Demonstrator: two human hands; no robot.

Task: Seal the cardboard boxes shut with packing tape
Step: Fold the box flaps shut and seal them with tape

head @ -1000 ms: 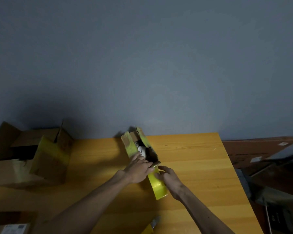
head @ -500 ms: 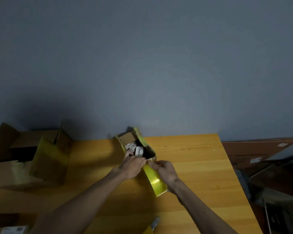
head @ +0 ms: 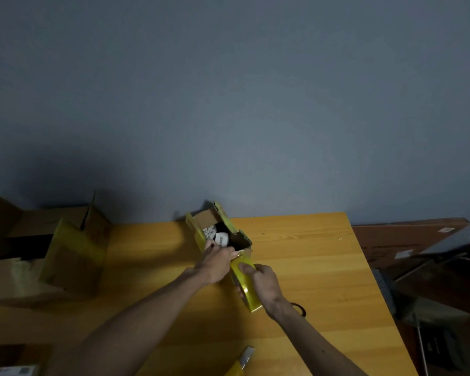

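Left grip [head: 217, 263] clasps box [head: 205, 217] rim; right grip [head: 263, 283] clasps yellow flap [head: 251, 302]

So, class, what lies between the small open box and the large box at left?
Head view: only bare table between small box and large box.

Dim, grainy, flat light. Wall [head: 228, 104] darkens toward corners, soft shadow at its lower left. Faint sheen on yellow flap [head: 252, 302]. Edges bowed, right edge smeared.

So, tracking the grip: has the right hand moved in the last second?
Yes: the right hand shifted slightly left, toward the far edge of the table, onto the yellow flap.
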